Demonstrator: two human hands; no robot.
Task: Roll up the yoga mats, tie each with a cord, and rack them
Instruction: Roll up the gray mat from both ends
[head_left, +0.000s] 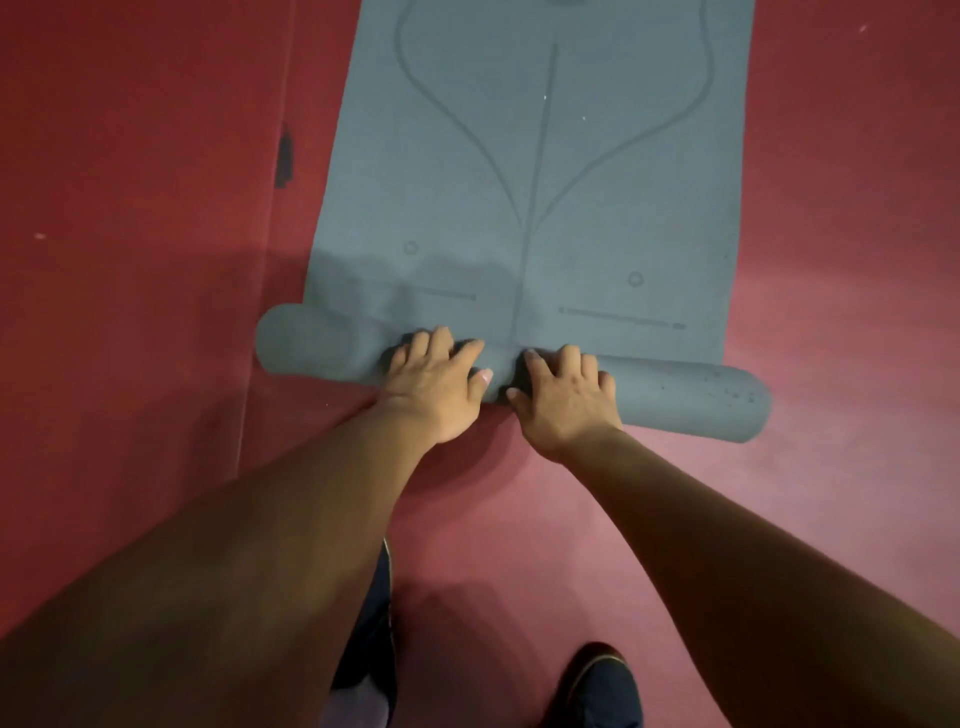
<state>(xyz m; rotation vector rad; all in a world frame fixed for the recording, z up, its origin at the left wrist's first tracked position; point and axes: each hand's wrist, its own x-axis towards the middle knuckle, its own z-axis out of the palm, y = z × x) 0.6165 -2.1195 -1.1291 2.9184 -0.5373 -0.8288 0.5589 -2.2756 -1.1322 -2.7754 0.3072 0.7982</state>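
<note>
A grey-blue yoga mat (545, 171) with printed alignment lines lies flat on the red floor and runs away from me. Its near end is wound into a thick roll (691, 400) that lies crosswise, sticking out past the flat part on both sides. My left hand (436, 384) rests on top of the roll just left of its middle, fingers spread over the curve. My right hand (561, 400) presses the roll just right of the middle, fingers forward and thumb toward the left hand. No cord or rack is in view.
Red carpeted floor (831, 260) surrounds the mat. A seam runs down the floor at the left with a dark mark (284, 156) beside it. My dark trouser leg (371, 623) and a shoe (597, 686) are at the bottom edge.
</note>
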